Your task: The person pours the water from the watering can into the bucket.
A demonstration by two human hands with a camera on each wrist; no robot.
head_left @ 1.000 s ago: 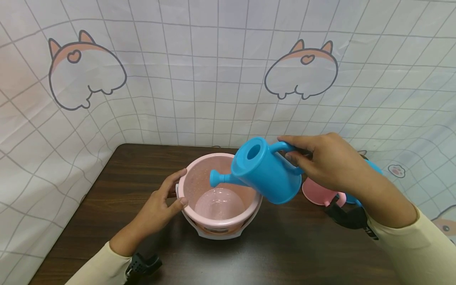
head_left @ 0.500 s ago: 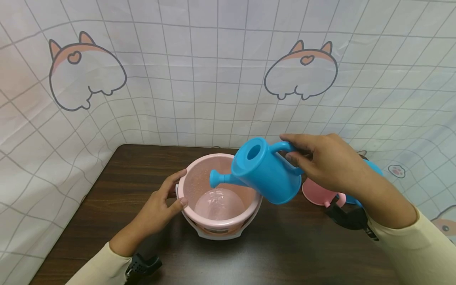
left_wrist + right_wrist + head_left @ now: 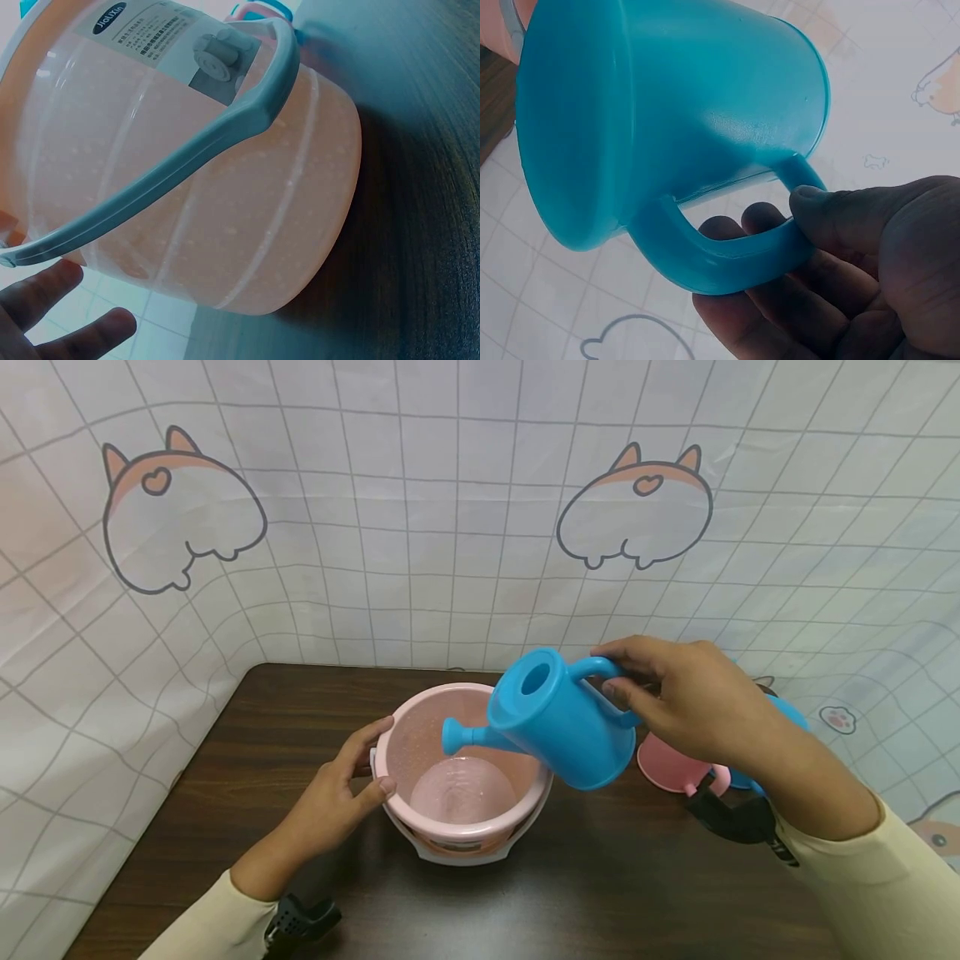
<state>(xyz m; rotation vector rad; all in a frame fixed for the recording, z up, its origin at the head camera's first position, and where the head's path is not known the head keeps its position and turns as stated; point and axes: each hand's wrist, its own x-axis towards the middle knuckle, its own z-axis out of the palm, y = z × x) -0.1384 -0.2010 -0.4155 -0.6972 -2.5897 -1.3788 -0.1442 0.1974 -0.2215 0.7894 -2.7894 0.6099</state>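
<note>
A pale pink bucket (image 3: 465, 827) with a lowered light handle (image 3: 187, 154) stands on the table; rippled water (image 3: 461, 789) covers its bottom. My left hand (image 3: 330, 797) holds the bucket's left rim, thumb and index fingertips over the edge. Two other fingers (image 3: 90, 337) extend past the bucket's side in the left wrist view. With my right hand (image 3: 675, 693) I grip the handle of a blue watering can (image 3: 566, 718), fingers passing through the loop and thumb on top. The can is tilted left, its spout (image 3: 468, 737) over the bucket's opening.
Right of the bucket sit a pink cup (image 3: 667, 766) with a handle and a blue object (image 3: 786, 714), partly hidden by my right forearm. The dark wooden table (image 3: 600, 885) meets a white grid-patterned cloth (image 3: 450, 527) behind and at the sides.
The splash has shifted inside the bucket, and the water surface now shows finer ripples. Both hands and the tilted watering can stay nearly in place.
</note>
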